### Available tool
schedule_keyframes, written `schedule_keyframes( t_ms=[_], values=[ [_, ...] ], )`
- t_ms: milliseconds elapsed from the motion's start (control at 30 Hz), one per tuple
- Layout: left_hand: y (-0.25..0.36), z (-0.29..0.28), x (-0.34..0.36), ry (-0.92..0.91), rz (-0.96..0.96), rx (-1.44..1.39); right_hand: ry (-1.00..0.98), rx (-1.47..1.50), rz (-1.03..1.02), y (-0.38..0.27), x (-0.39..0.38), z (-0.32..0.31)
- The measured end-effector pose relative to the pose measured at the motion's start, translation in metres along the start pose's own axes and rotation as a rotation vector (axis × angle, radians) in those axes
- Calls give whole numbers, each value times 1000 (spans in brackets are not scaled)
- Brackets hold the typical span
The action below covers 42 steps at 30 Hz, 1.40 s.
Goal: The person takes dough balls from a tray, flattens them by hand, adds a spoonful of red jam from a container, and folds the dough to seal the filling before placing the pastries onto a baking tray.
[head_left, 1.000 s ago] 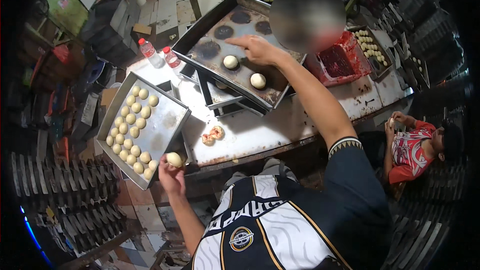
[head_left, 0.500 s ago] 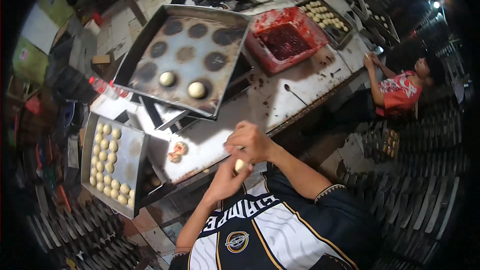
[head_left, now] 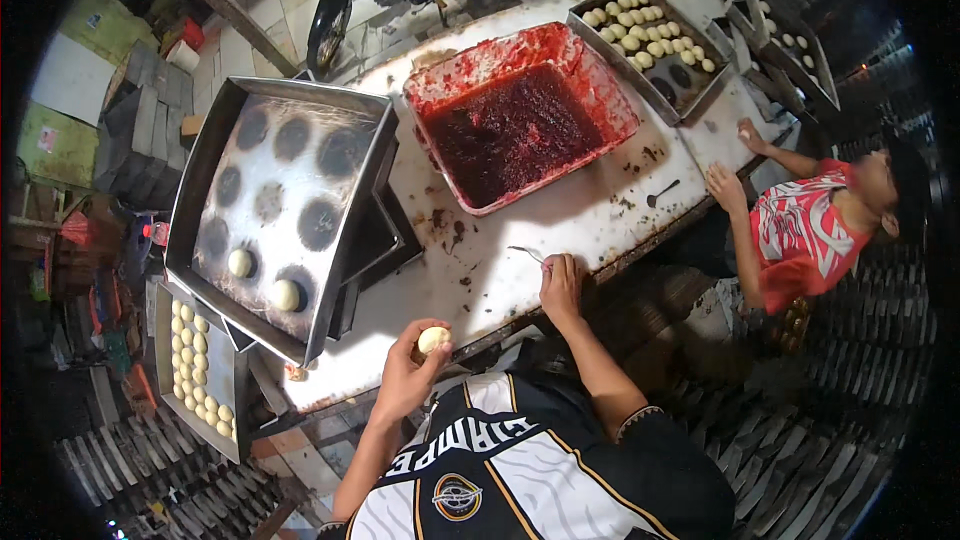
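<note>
A round, pale dough ball [head_left: 434, 340] rests in my left hand [head_left: 404, 380], fingers curled around it near the table's front edge. My right hand [head_left: 562, 288] is closed on the handle end of a spoon [head_left: 526, 253] at the tabletop. Beyond it stands a pink-red tub [head_left: 590, 110] holding a dark red, wet filling [head_left: 500, 135]. To the left, a tilted metal tray [head_left: 238, 212] with dark round marks carries two dough balls, one near its lower left [head_left: 240, 262] and one beside it [head_left: 287, 295].
Another tray [head_left: 222, 360] with several dough balls sits at the lower left. At the far right is a filled tray [head_left: 685, 100]. A second spoon [head_left: 662, 194] lies near the table edge [head_left: 650, 240]. A co-worker in a red shirt [head_left: 800, 230] stands at the right.
My hands, together around the dough ball before, are now apart. The right has reached forward and taken the spoon from the table; the left keeps the ball. The view has shifted.
</note>
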<state>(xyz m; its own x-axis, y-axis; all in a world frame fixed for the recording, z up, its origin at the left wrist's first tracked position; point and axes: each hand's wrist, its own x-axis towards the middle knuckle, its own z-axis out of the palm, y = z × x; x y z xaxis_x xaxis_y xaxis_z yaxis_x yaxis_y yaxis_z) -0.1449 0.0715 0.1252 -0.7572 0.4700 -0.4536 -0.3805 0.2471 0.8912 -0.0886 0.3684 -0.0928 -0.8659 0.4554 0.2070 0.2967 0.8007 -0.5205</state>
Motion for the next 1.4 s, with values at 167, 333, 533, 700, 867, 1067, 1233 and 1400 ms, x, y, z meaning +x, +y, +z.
schedule_keyframes(
  t_ms=[167, 333, 533, 700, 867, 1067, 1233, 1400],
  values=[
    [13, 14, 13, 307, -22, -61, 346, 288, -364, -55, 97, -115],
    [1, 17, 30, 426, -28, -252, -227, -123, -328, -99, 242, -190],
    [-1, 18, 49, 421, -61, -116, -707, -355, -715, -78, 309, -114],
    [-5, 20, 47, 487, -59, -237, -877, -489, -689, -91, 318, -100],
    [-14, 19, 42, 509, -32, -258, -959, -465, -706, -87, 327, -94],
    [-11, 17, 44, 545, 0, -248, -906, -430, -752, -86, 325, -90],
    [-9, 19, 42, 519, 1, -210, -1015, -380, -750, -79, 322, -85],
    [-8, 22, 45, 549, 1, -200, -1151, -316, -628, -99, 336, -104]
  ],
)
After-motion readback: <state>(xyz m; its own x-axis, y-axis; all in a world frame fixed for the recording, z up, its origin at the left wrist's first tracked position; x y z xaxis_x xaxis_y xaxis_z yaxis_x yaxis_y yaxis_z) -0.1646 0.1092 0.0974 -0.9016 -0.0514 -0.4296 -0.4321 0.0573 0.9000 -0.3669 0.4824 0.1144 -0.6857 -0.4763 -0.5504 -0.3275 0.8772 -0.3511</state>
